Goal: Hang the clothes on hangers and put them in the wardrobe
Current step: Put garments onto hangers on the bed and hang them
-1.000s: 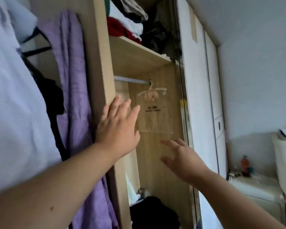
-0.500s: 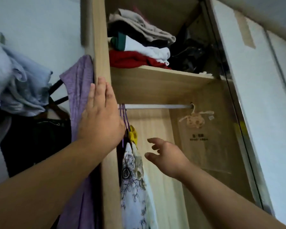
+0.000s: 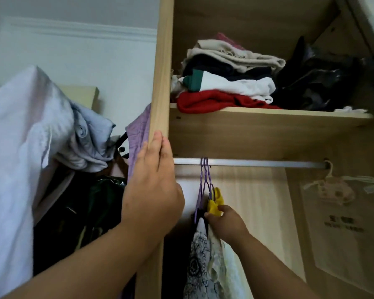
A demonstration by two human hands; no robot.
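The open wooden wardrobe has a metal rail under its shelf. Purple hangers hook over the rail at its left end, with a yellow clip on them. A white patterned garment and a pale lacy one hang below. My left hand lies flat on the wardrobe's front post, fingers together. My right hand pinches the bottom of the yellow clip at the hanger necks.
Folded clothes and a black bag fill the upper shelf. A small pink hanger with a clear bag hangs at the rail's right end. Outside on the left hang a purple garment, pale blue cloth, dark clothes and a white sheet.
The view has tilted up towards the rail and shelf. My left hand settled on the wardrobe post. My right hand reached in from open air and took hold of the yellow clip.
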